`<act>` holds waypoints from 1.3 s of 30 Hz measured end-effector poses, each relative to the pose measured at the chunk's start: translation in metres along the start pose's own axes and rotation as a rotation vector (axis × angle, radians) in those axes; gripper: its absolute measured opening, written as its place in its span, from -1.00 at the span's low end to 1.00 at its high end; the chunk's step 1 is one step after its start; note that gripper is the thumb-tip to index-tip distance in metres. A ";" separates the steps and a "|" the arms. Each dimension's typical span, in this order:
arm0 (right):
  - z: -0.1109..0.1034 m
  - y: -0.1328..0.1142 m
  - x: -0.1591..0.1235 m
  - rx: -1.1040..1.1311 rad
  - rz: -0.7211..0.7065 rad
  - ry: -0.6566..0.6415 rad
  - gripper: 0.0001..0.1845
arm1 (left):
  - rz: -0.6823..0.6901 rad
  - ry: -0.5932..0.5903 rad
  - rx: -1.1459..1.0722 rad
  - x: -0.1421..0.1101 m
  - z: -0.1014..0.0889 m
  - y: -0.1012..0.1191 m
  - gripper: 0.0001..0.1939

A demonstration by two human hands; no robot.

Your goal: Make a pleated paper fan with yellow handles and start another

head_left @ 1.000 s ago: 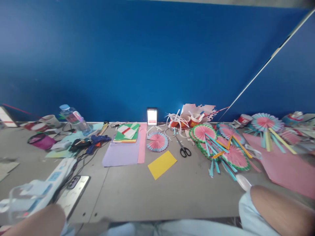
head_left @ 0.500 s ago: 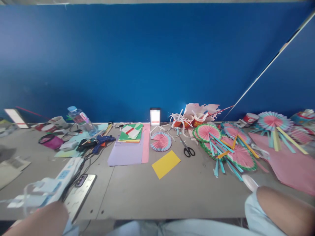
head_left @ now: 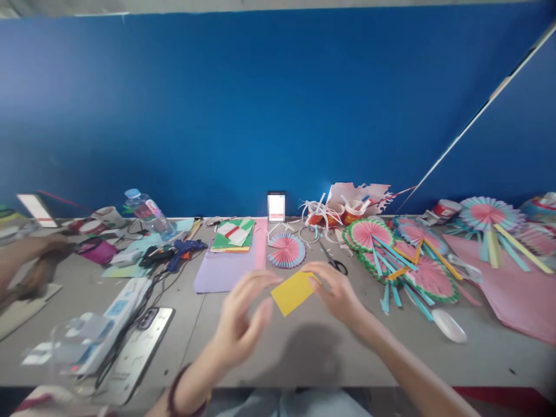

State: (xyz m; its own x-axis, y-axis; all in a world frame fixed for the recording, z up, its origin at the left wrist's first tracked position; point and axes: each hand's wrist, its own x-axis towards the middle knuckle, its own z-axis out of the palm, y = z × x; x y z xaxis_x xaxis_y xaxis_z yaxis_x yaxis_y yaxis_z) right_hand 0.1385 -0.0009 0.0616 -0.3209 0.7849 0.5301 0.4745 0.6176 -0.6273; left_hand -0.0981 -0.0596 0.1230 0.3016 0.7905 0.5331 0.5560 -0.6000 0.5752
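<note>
The one camera sits on the person's head, facing forward and down across the table (head_left: 486,362) toward the blue wall (head_left: 260,104) behind it. Its wide view spans lap (head_left: 295,402) to wall, with the left hand (head_left: 243,315) and right hand (head_left: 336,292) close below.

A blue wall (head_left: 243,110) filled most of the background, smooth and plain, with a paler sheen at its left side. A light grey band (head_left: 174,6) ran above its top edge. Toward the right, a slanting white strip (head_left: 463,136) divided it from a second blue panel (head_left: 525,127). A long grey table (head_left: 356,368) stood against the wall, its top crossed by a thin seam (head_left: 195,321) and darkened by a soft shadow (head_left: 310,353).
</note>
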 end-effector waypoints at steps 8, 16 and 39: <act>0.061 0.057 -0.022 -0.283 0.137 -0.223 -0.67 | 0.015 -0.375 0.373 -0.024 0.119 -0.082 -0.55; 0.061 0.053 -0.025 -0.393 0.077 -0.263 -0.61 | -0.042 -0.389 0.376 -0.024 0.118 -0.076 -0.51; 0.060 0.049 -0.023 -0.417 0.090 -0.270 -0.58 | -0.038 -0.445 0.484 -0.024 0.112 -0.078 -0.53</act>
State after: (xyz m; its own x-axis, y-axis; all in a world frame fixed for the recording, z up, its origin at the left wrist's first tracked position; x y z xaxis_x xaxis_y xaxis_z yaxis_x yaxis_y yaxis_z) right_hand 0.1197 0.0142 -0.0157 -0.4379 0.8532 0.2833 0.7794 0.5174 -0.3533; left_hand -0.0620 -0.0175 -0.0042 0.5087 0.8477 0.1508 0.8267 -0.5298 0.1893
